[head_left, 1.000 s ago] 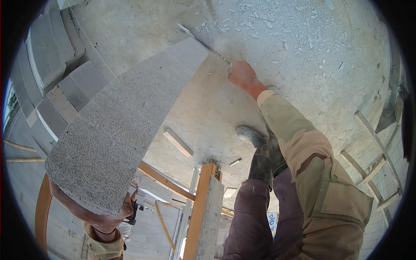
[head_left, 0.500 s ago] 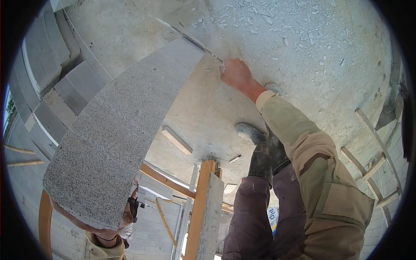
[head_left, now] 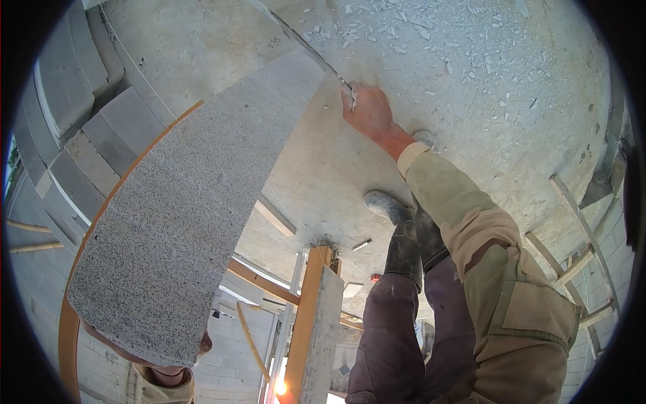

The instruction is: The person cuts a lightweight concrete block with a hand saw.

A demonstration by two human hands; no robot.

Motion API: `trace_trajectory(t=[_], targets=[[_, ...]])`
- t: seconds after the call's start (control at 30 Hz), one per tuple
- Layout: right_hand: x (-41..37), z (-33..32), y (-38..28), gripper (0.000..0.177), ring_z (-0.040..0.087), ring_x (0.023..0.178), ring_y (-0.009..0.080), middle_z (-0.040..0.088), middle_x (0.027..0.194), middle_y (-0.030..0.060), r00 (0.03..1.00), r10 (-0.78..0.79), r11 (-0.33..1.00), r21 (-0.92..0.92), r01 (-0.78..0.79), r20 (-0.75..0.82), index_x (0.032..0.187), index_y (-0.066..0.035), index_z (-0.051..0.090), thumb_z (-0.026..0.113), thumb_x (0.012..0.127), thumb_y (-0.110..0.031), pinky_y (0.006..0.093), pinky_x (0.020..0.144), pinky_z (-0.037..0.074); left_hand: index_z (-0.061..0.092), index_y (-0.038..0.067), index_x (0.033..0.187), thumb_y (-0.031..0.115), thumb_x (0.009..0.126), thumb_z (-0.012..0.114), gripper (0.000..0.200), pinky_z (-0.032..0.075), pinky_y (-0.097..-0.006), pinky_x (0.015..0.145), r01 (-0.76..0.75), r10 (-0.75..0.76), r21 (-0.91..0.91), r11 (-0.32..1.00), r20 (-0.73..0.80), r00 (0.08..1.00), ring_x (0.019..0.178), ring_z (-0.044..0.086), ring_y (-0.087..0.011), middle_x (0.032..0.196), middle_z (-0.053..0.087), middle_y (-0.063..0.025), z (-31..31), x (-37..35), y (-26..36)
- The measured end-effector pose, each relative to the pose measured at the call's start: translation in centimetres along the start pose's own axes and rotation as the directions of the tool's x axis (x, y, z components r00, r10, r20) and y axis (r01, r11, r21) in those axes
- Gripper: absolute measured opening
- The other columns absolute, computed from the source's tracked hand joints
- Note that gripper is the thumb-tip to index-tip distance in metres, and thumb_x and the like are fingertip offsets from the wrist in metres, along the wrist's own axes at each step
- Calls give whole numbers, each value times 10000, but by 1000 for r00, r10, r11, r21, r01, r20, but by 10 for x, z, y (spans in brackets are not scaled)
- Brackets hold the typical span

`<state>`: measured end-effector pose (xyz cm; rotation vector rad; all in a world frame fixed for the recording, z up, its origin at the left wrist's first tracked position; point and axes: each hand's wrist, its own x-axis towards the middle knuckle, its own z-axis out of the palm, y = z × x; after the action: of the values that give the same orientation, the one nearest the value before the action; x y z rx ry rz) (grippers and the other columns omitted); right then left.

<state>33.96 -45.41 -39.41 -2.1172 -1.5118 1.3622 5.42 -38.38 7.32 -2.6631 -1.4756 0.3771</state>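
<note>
Item: grey speckled block (head_left: 182, 215), long and slab-like, held up over the floor. It runs from lower left to upper centre of the view.

Change from a second ago:
- The block's far end sits a little higher.
- An orange curved strip (head_left: 138, 158) now shows along the block's whole left edge; earlier only its lower part showed.
- The blade (head_left: 303, 44) reaches further toward the top of the view.
- The right hand (head_left: 367, 111) has scarcely shifted.
- The left hand (head_left: 204, 343) has slipped further under the block.

Hands:
- Right hand: fingers clenched round the blade's handle, just beside the block's far corner. The thin metal blade slants up and to the left.
- Left hand: beneath the block's near end, only a sliver in view. Whether its fingers are curled or flat cannot be told. The forearm passes under the block.

Surface: a pale concrete floor (head_left: 316, 175), strewn at the top with white chips (head_left: 431, 40). A dusty boot (head_left: 387, 205) stands on it, with dark trousers and a camouflage sleeve above.

Surroundings:
- Stacked grey blocks (head_left: 67, 87) at the left.
- An orange upright post (head_left: 306, 316) at the lower centre, with a grey board against it.
- A wooden ladder frame (head_left: 572, 252) at the right.
- A block wall at the lower left
</note>
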Motion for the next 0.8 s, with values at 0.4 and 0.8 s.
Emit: trace_trajectory(t=[0.4,0.8], targets=[[-6,5,9,348,709,873,473,734,913,288,1000,-17,999,-30,17,13,908,34,755,652,987,-289,535,810,571,274,108,1631,911,769,497,1199,438,-614,1169,-65,63,33,997,60,996,1436,471,-481,1497,409,-279,-6,-9,-10],[0,7,15,291,715,951,487,736,958,293,1000,14,1000,-8,-13,25,965,8,736,647,985,-268,543,885,567,280,92,1619,906,753,510,1211,426,-602,1169,-28,27,66,997,20,999,1430,476,-483,1459,426,-268,-3,-3,-8]])
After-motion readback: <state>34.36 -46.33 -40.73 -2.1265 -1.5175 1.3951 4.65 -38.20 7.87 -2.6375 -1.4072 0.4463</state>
